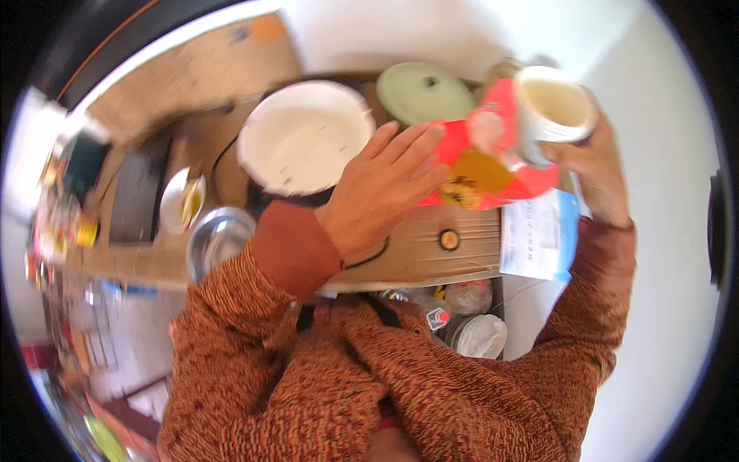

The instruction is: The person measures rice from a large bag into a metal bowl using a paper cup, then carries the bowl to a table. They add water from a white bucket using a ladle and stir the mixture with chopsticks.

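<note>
At the upper right, my right hand [600, 165] is wrapped round a white cup [558, 104], tilted so that its pale inside shows. A red plastic bag [481, 173] with a yellow patch lies beside and partly behind the cup. My left hand [377, 185] reaches over the table with its fingers stretched out, the tips at the bag's left edge. Whether they touch the bag I cannot tell. To the left of those fingers stands a wide white basin [300, 138].
A pale green lid [423, 94] lies behind the bag. A steel bowl [219, 242], a small white bowl [183, 202] and a dark board [140, 191] are at left. A blue-and-white packet [539, 235] sits by the right wall [670, 231]. Below the cardboard-covered table [416, 258] are stored items.
</note>
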